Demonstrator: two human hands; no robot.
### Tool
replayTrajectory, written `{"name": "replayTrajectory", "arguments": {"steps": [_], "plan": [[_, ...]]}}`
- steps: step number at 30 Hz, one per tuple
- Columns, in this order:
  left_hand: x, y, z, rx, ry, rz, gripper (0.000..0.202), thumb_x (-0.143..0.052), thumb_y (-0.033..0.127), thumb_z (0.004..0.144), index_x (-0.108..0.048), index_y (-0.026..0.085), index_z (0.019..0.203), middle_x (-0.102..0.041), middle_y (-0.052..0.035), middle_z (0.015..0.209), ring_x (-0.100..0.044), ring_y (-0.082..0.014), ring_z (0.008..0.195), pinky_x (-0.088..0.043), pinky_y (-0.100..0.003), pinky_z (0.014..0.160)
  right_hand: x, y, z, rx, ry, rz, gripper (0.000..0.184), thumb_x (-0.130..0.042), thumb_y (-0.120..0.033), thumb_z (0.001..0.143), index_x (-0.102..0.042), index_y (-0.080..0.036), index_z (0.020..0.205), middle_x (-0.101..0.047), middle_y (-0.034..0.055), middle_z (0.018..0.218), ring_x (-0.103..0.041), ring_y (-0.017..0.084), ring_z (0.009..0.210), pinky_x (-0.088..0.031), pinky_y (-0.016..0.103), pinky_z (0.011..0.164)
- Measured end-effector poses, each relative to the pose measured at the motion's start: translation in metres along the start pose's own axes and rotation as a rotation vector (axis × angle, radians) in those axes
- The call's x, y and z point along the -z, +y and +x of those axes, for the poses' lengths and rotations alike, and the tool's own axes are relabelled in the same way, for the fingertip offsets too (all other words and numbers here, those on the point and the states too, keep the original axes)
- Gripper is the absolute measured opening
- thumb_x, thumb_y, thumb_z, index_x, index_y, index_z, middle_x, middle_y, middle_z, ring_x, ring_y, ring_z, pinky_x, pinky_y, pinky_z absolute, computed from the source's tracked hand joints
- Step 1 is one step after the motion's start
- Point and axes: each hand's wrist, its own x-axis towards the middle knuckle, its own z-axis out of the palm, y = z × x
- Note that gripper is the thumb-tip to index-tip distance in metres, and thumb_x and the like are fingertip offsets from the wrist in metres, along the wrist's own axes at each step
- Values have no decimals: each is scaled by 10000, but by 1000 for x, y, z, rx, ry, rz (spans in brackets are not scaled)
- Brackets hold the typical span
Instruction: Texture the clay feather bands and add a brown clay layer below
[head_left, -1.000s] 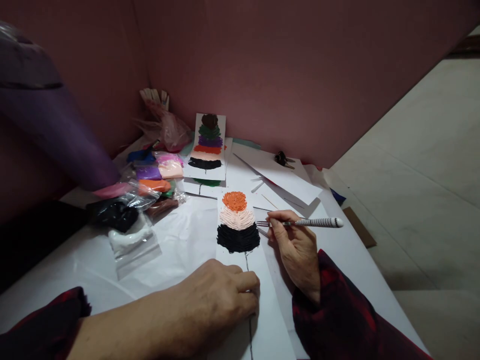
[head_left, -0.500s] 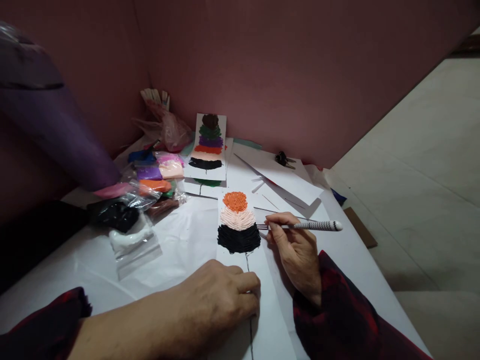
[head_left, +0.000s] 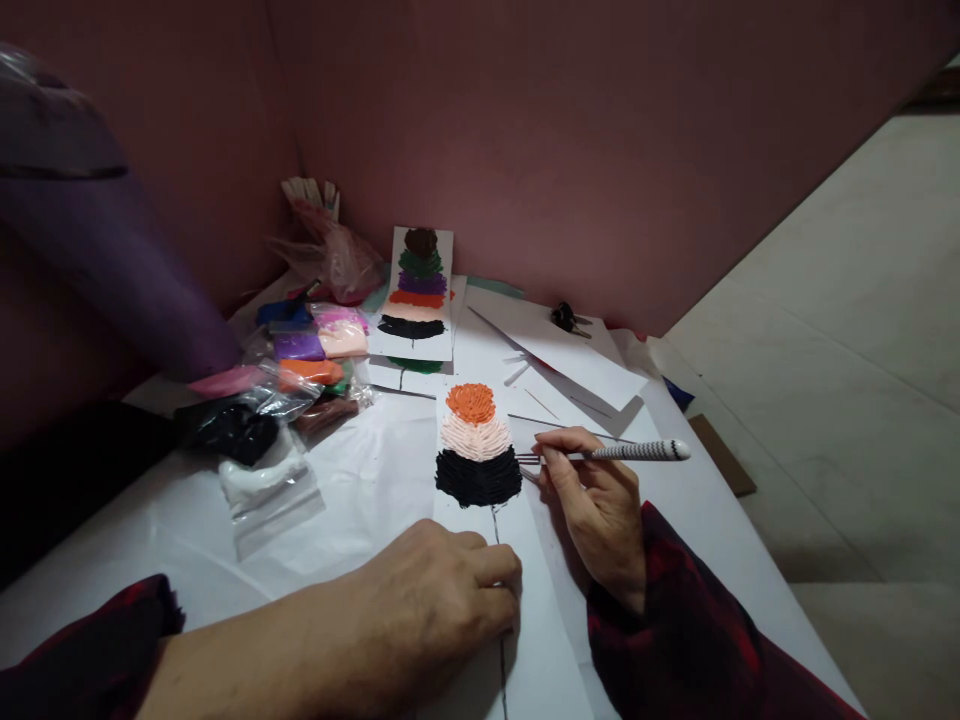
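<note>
My right hand (head_left: 592, 495) holds a fork (head_left: 637, 451) with a zigzag-patterned black-and-white handle. Its tines point left and meet or nearly meet the right edge of a black clay band (head_left: 478, 476). Above that band are a ridged pale-peach band (head_left: 475, 437) and a rounded orange patch (head_left: 471, 403). All three sit on a white paper strip (head_left: 536, 610) with a dark line drawn down it. Across the lower part of this strip rests my left hand (head_left: 450, 585), its fingers curled in and their tips hidden beneath.
Plastic bags of coloured clay (head_left: 300, 345) and a bag of white clay (head_left: 262, 480) lie at left. Behind stands a card with coloured bands (head_left: 414, 345). Keys (head_left: 568, 320) and loose white paper (head_left: 555, 345) are at back right. A purple cylinder (head_left: 135, 240) leans at far left.
My right hand and the fork have shifted slightly to the right, drawing the tines towards the black band's edge. My left hand stays in place.
</note>
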Motion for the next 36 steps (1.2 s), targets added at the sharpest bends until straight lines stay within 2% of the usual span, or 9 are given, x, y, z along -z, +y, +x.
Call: {"name": "replayTrajectory", "arguments": {"steps": [6,13,20,26,30,36], "plan": [[-2,-1,0,1,25,-23,123,-576,28,755,-578,149,776,-609,-9,833,-555,-125,666,-469,-251,584,-1,0,-1,21,-22,6,90,-544,-185,932,-626,-217,950,-594,-10,833,-525,69,528,-482,228,474],[0,0,1,23,-16,-34,136,-585,11,739,-572,144,763,-601,-7,833,-547,-126,667,-469,-250,578,-1,0,-1,16,-72,17,97,-532,-189,945,-624,-220,948,-597,4,900,-562,80,577,-508,240,510],[-4,0,0,9,16,-31,124,-568,27,767,-569,151,771,-595,-3,828,-542,-123,663,-471,-250,577,-1,0,0,33,-96,11,99,-523,-186,947,-617,-214,952,-592,13,894,-560,89,580,-511,255,522],[-2,-1,0,-3,41,-41,154,-556,0,720,-551,152,741,-599,-8,811,-540,-119,643,-460,-245,560,-1,0,2,35,-126,-32,115,-508,-195,951,-622,-205,956,-603,40,908,-594,132,679,-523,270,549],[-2,-2,0,-23,40,-45,149,-577,16,694,-552,153,749,-599,-9,812,-539,-122,638,-466,-248,559,0,2,2,45,-129,-46,118,-504,-193,954,-619,-207,968,-601,34,899,-571,119,644,-519,273,555],[-1,-1,0,1,28,-23,141,-547,14,745,-559,154,760,-602,-2,827,-544,-122,651,-466,-248,571,0,3,2,37,-111,-58,113,-510,-189,952,-621,-209,966,-597,25,892,-572,119,661,-507,262,561]]}}
